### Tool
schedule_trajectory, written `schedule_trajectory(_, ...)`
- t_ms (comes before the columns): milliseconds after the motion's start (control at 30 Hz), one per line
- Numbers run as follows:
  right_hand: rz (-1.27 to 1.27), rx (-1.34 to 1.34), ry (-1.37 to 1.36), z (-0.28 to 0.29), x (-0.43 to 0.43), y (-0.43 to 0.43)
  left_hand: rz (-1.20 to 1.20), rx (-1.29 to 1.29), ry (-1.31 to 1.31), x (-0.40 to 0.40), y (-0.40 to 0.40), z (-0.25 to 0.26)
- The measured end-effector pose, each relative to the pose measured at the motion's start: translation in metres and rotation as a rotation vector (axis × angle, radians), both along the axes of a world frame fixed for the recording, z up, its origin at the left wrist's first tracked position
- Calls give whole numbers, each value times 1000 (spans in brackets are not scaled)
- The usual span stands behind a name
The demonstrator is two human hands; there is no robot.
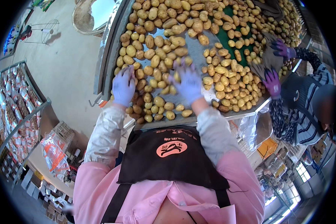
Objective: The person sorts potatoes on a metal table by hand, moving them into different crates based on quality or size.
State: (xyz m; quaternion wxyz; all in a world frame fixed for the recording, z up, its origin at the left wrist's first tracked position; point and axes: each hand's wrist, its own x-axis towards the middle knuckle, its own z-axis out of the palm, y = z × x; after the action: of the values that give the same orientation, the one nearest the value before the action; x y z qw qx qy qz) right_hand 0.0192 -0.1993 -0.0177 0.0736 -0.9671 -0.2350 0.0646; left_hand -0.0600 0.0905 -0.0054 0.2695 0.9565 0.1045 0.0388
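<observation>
My left hand (124, 86), in a lavender glove, lies against potatoes by the left side wall of the metal sorting table (182, 119). Its fingers point away from me, and their tips are partly hidden. My right hand (188, 81), gloved alike, is blurred above the table's middle. Its fingers are spread among the potatoes (159, 101), and one potato (177, 76) shows by its thumb. Whether it grips any is not clear. Several potatoes lie between my hands and along the near edge, with a denser group (226, 79) to the right.
At the right, a co-worker's purple-gloved hands (273, 81) hold grey cloths over potatoes on a green surface (229, 36). A round tub (82, 19) stands beyond the left wall. Filled bags (18, 109) fill a metal-framed rack at left, near a plastic crate (63, 131).
</observation>
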Motion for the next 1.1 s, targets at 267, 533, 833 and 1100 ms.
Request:
schedule_trajectory(267, -326, 31, 11, 32, -116, -135, -202, 288, 479, 49, 4, 10)
schedule_trajectory(533, -770, 1447, 545, 83, -133, -52, 41, -187, 115, 29, -61, 31)
schedule_trajectory(833, -1270, 1115, 130, 49, -207, -230, -1103, -234, 135, -103, -103, 4)
schedule_trajectory(1100, -339, 713, 10, 52, -152, -151, -453, -166, 231, -83, -57, 33)
